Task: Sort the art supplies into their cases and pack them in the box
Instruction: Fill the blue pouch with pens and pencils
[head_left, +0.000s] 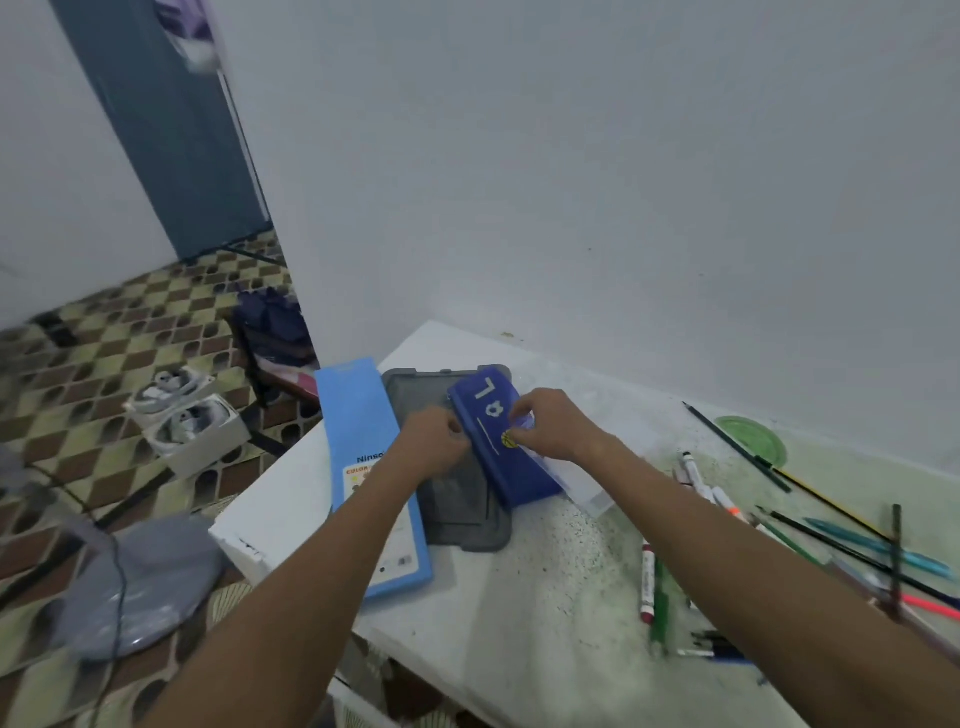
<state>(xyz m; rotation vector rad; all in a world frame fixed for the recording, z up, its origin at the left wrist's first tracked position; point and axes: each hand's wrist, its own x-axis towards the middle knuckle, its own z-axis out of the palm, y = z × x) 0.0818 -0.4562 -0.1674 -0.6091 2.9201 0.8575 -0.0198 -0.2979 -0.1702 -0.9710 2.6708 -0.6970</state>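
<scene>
Atop grey rectangular plastic box lid (457, 525): dark-blue fabric pencil case (498, 441) lengthwise away, left hand (434, 441) pinching near-left edge, right hand (545, 423) pinching top.

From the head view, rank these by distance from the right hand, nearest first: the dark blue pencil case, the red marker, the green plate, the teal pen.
1. Dark blue pencil case: under the right hand, touching it.
2. Red marker: on the table, nearer the person.
3. Green plate: by the wall, to the right.
4. Teal pen: far right edge.
</scene>
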